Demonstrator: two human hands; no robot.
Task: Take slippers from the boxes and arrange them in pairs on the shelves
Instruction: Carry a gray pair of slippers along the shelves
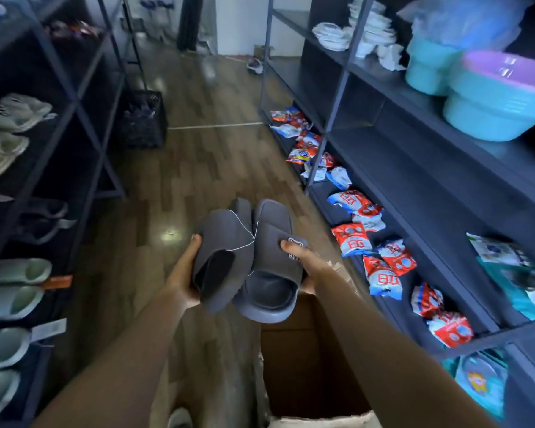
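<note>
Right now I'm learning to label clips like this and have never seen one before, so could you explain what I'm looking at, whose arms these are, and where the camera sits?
There is no machine here. This is one picture from a wide-angle camera worn on a person's head, looking forward and down along an aisle, and the two bare arms are that person's own. The left hand and the right hand each grip one of the dark grey foam slippers, which are joined by a thin white string. Below them an open brown cardboard box stands on the wooden floor. Dark metal shelves line both sides. Pale green slippers lie on the left, and red and blue packets and turquoise plastic basins are on the right.
</note>
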